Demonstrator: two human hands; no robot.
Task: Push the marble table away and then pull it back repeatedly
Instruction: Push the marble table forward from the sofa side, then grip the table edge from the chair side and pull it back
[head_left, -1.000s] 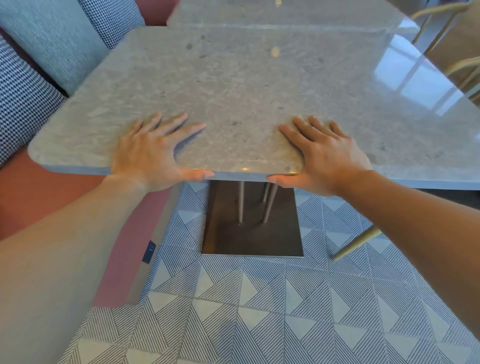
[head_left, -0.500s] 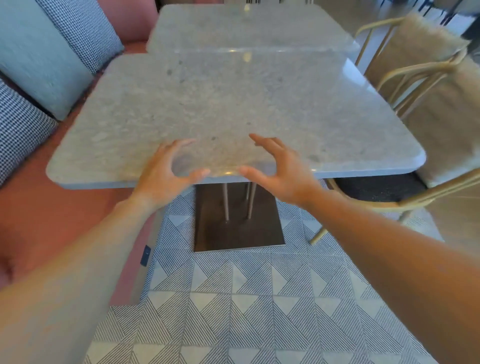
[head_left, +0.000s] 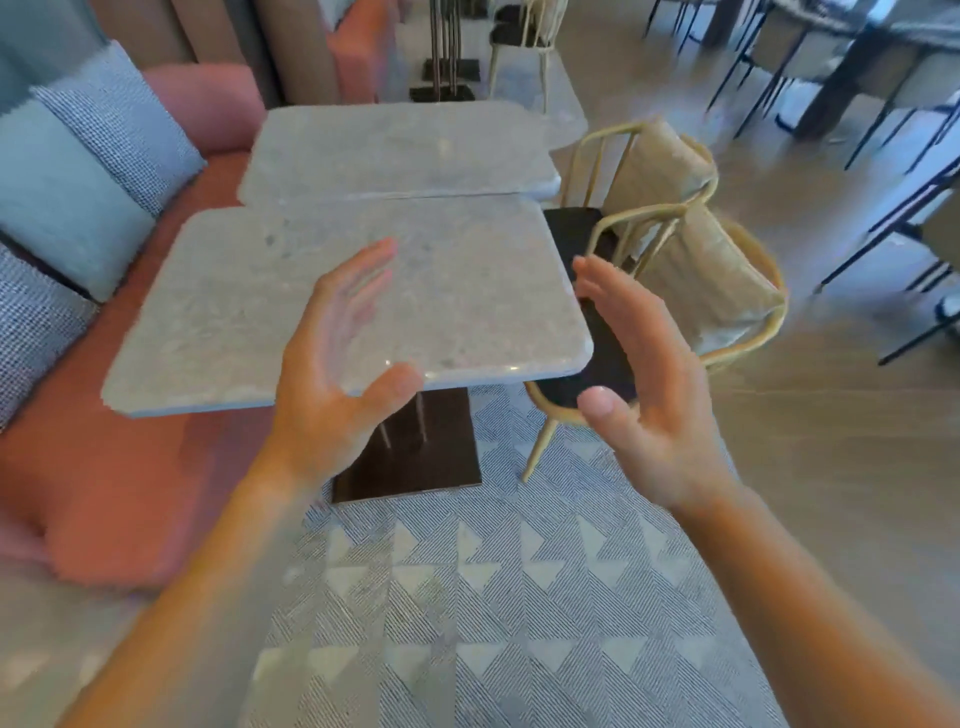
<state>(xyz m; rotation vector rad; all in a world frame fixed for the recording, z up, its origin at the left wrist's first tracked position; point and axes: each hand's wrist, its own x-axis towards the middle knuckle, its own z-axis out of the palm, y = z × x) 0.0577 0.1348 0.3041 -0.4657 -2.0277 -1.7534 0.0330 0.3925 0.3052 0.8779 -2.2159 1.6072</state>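
Marble table (head_left: 260, 312), grey-mottled and glossy, stood on a dark pedestal base (head_left: 415, 457), its far edge butted against a second like surface (head_left: 395, 150). Long axis ran left to right. It lay ahead of both hands. Left hand (head_left: 332, 374) hovered over the near edge, grip released, fingers spread, holding nothing. Right hand (head_left: 644, 374) hung off the right corner, likewise released and apart. Left looked nearer for re-contact. Pink bench (head_left: 104, 478) left; cane chairs (head_left: 691, 275) right.
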